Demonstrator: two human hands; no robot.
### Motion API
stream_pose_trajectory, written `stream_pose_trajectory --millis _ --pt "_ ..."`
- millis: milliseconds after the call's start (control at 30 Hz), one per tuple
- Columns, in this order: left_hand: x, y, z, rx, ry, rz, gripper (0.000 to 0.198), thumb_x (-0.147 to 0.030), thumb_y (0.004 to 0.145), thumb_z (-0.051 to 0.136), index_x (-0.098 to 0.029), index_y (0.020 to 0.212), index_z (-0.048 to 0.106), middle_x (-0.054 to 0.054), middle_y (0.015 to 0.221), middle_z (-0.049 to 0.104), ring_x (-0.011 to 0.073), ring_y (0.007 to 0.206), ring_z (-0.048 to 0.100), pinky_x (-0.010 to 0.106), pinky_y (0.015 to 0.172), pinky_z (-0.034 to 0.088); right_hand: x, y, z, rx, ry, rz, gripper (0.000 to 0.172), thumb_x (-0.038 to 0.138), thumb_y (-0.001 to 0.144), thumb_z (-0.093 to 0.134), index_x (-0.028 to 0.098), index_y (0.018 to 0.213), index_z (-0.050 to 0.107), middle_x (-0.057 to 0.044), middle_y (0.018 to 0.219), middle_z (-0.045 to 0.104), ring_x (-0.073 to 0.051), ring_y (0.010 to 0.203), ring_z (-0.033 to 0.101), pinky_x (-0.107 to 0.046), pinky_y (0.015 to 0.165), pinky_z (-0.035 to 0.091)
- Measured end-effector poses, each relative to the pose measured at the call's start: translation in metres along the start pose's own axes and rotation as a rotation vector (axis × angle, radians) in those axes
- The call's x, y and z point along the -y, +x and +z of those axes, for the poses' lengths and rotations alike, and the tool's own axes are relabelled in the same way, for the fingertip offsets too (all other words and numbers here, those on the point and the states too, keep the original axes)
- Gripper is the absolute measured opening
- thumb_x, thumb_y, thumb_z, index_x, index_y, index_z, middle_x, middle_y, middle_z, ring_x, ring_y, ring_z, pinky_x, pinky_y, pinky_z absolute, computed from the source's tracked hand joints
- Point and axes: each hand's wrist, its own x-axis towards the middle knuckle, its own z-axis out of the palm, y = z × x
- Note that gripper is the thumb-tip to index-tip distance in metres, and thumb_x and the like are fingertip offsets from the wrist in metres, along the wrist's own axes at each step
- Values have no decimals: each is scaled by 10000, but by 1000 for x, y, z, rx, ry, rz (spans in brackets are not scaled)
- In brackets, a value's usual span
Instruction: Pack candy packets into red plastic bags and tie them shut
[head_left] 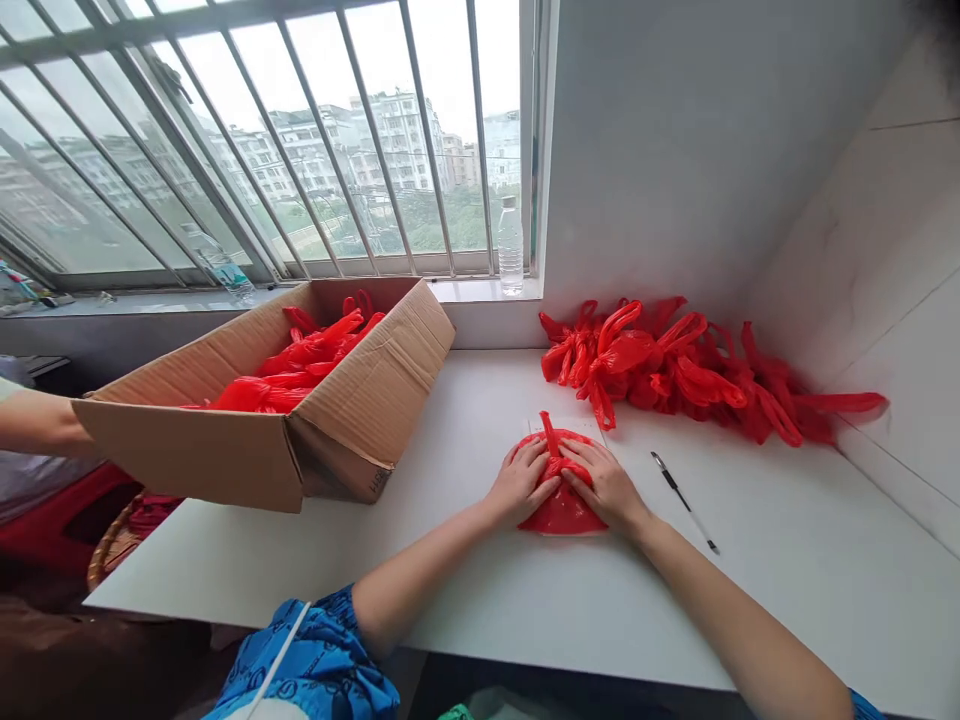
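A tied red plastic bag (564,515) lies in front of me on the white table, its bottom spread wide and one loop (548,432) standing up from the knot. My left hand (523,482) grips its left side, thumb pointing toward the middle. On the other side, my right hand (606,482) has its fingers and thumb on the gathered part near the knot. What the bag holds is hidden. A sheet of paper (595,427) shows partly behind it. To the right of my right hand lies a black-and-clear pen (684,502).
An open cardboard box (375,400) of red bags (307,360) stands on the left, overhanging the table (465,590). More tied red bags (660,365) are heaped against the back wall. Another person's arm (41,425) reaches the box. Bottles (511,250) stand on the barred window's sill.
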Motion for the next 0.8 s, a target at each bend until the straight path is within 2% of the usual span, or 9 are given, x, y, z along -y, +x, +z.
stream_pose_trajectory --millis 133,300,400,467,533,600,667,733,800 --pt "-20 -8 -37 -52 -118 61 460 -549 926 561 -270 1289 598 107 1378 580 277 1303 512 489 1133 372 23 2 -28 -188 -25 -90 321 379 1028 450 223 1166 694 -79 1076 722 -232 961 660 -400 896 488" --pt "-56 -8 -78 29 -47 150 461 -657 778 679 -216 906 644 50 845 661 214 818 619 308 704 484 79 10 -60 -362 81 -128 255 347 961 592 208 755 647 -5 674 614 -127 544 520 -262 529 401" --pt "-72 -13 -106 95 -47 191 332 -502 896 593 -201 756 580 5 720 602 140 639 548 260 557 382 105 11 -78 -376 227 -144 173 320 939 620 231 791 624 12 662 600 -130 544 530 -255 522 417" --pt "-76 -19 -136 102 -98 194 280 -387 931 538 -191 734 574 0 695 592 118 600 511 253 551 368 109 4 -89 -367 312 -129 105 354 930 622 251 948 635 -28 830 676 -181 702 632 -287 630 494" --pt "-74 -29 -176 64 -177 112 290 -383 926 532 -181 728 593 3 662 573 116 590 494 244 559 385 103 -10 -95 -378 342 -88 239 416 918 616 262 1101 625 -85 1057 691 -256 946 664 -361 795 532" --pt "-65 -40 -223 -68 -307 -54 353 -462 946 498 -169 800 632 7 669 563 119 588 500 235 527 383 91 -29 -95 -398 322 22 281 446 909 611 274 1128 641 -97 1140 677 -292 1070 643 -400 877 528" --pt "-49 -48 -274 -322 -409 -184 433 -558 886 569 -137 810 639 22 703 581 124 600 527 226 513 407 77 -51 -86 -361 292 229 228 465 917 586 289 1033 672 -69 1056 703 -279 1004 675 -365 800 557" --pt "-27 -51 -324 -622 -344 -250 492 -575 838 642 -88 906 667 28 802 623 129 709 592 245 631 497 68 -73 -69 -307 288 439 250 504 929 541 299 913 683 -38 941 720 -250 840 711 -326 686 577" --pt "2 -44 -369 -821 -166 -311 562 -542 860 636 -32 1095 656 17 884 643 151 879 631 370 849 526 63 -91 -48 -265 298 523 293 556 906 546 307 829 681 -24 833 717 -236 717 711 -288 522 549"
